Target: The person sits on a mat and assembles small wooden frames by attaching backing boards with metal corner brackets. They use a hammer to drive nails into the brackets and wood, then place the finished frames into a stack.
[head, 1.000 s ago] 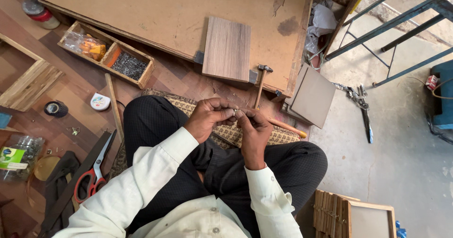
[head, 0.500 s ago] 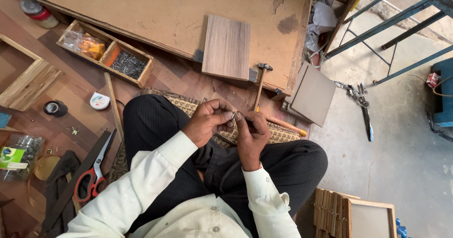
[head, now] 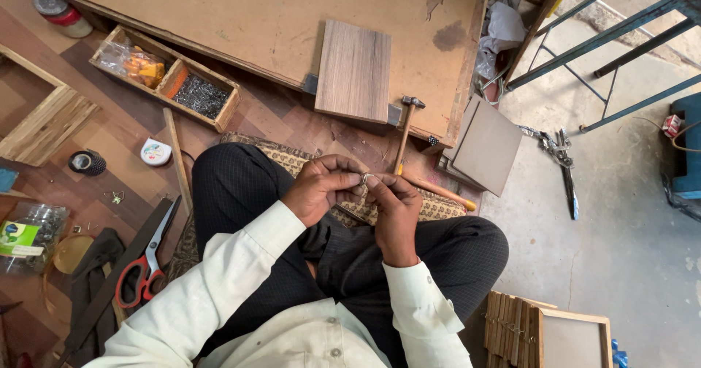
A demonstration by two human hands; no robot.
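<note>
Head view, centre of frame: a person sits cross-legged on a woven mat (head: 431,206) on the floor, dark trousers, pale long sleeves, both hands raised together over the lap.
Left hand (head: 321,189): fingers curled closed, tips pinched on a small metal piece (head: 365,179) held between the two hands.
Right hand (head: 396,206): fingers bent closed, thumb and forefinger meeting the same small piece from the right side; the two hands touch at the fingertips.
Small metal piece: just above centre of frame, pale and shiny; too small to tell its exact shape.
Hammer (head: 406,128): just above the hands, head toward the top, lying against the edge of the large board (head: 255,17).
Wooden handle (head: 438,190): right of the hands, lying on the mat, orange tip pointing right.
Small wood-grain panel (head: 354,70): upper centre, lying on the large board.
Divided wooden tray (head: 164,77): upper left, one compartment with dark nails, the other with a clear bag of orange bits.
Scissors (head: 150,266): lower left, red handles, blades pointing up toward the knee.
Tape roll (head: 87,162): left edge, dark, beside a small white round tin (head: 155,152).
Plastic jar (head: 29,233): far left, clear, lying on its side.
Grey square board (head: 488,146): right of centre, at the edge of the concrete floor.
Pliers (head: 558,152): right, on the concrete.
Framed panels (head: 548,331): lower right, stacked.
</note>
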